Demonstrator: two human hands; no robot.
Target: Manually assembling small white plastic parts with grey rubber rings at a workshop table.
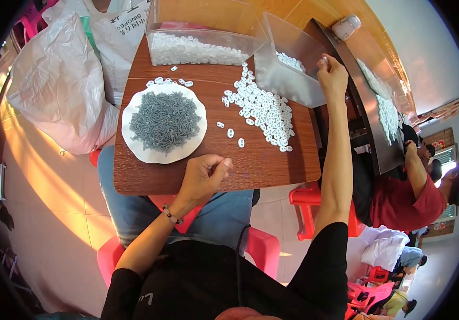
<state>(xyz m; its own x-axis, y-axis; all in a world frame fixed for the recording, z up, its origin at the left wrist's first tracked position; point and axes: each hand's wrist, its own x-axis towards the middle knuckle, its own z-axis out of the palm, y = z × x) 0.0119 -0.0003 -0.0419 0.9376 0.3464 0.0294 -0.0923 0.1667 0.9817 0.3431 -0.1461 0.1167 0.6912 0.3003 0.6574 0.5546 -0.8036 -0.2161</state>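
My left hand point(204, 175) is closed near the front edge of the brown table point(186, 178), thumb against curled fingers; whatever it may hold is hidden. To its upper left, a white scalloped plate point(157, 154) bears a heap of grey screw-like pieces point(165, 121). My right hand point(333, 79) is stretched out at the right rim of a clear bin point(288, 80), its fingers pinched with a pale spot at their tips. Inside that bin lie small white pieces point(292, 61). Small white oval two-holed pieces point(264, 109) spread over the table beside it, with a few loose ones nearer my left hand.
Another clear bin point(200, 50) of white pieces stands at the table's back. Large white sacks point(61, 85) are on the left. To the right, a dark table point(370, 106) holds more white pieces, with a person in a red shirt point(410, 200) beside it. A red stool point(306, 210) stands nearby.
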